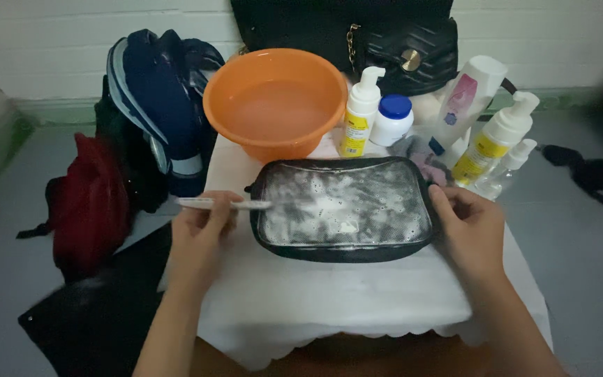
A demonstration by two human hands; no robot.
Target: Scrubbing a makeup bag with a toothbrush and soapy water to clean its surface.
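On the white-draped table (329,300), seen from your head camera, the black pouch (344,209) lies flat in front of you, its clear face smeared with white foam. Your left hand (200,234) pinches a thin white brush (223,204) between fingers and thumb, the tip lying level and reaching the pouch's left edge, which looks like a grip for scrubbing across the surface. Your right hand (470,227) curls its fingers over the pouch's right end, pressing it down, probably so it won't slide under the strokes. Just behind the pouch stands an orange basin (275,101) holding water, close enough to dip into. Foam pump bottles (360,112), a blue-capped jar (393,119) and a white bottle (470,94) cluster to its right, within reach. Beside the table on the left, a navy backpack (162,105) and a red bag (88,202) rest on the floor.
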